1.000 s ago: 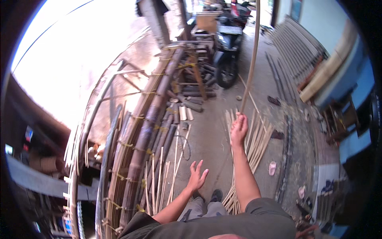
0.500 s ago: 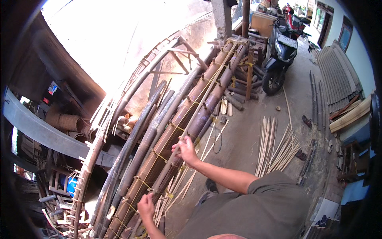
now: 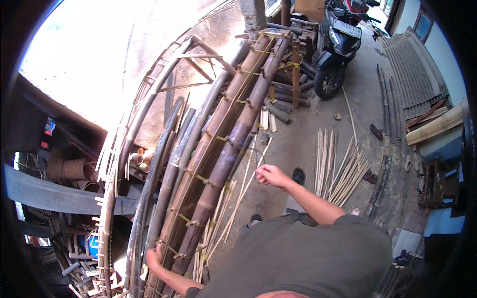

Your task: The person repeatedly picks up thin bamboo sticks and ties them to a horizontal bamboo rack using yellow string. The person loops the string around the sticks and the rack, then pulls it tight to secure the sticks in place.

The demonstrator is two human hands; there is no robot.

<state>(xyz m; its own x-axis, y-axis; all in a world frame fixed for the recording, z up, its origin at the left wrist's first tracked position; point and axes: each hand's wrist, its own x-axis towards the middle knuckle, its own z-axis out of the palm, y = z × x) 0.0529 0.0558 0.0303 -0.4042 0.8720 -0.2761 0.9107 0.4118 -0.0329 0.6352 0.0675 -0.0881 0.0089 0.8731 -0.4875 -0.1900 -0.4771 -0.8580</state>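
Two long brown bamboo poles (image 3: pixel 218 164) run side by side from the lower left to the far upper middle, with short pegs and yellow ties along them. My left hand (image 3: pixel 155 257) is at the near end of the left pole, its fingers curled against the edge; what they hold is hidden. My right hand (image 3: pixel 272 176) hovers right of the poles, above the floor, with its fingers curled together. Anything within them is too small to make out. A thin dark loop (image 3: pixel 256 149) shows just beyond that hand.
Pale bamboo strips (image 3: pixel 335 169) lie spread on the floor at right. More strips (image 3: pixel 211 238) lie beside the poles. A dark motorbike (image 3: pixel 338 54) stands at the far end. Corrugated sheets (image 3: pixel 412 69) lean at the right wall. A curved bamboo frame (image 3: pixel 136 119) stands at left.
My right hand has left a thin brown stick over the poles and moved right, above the floor. My left hand has moved left and nearer to me. The view has shifted.
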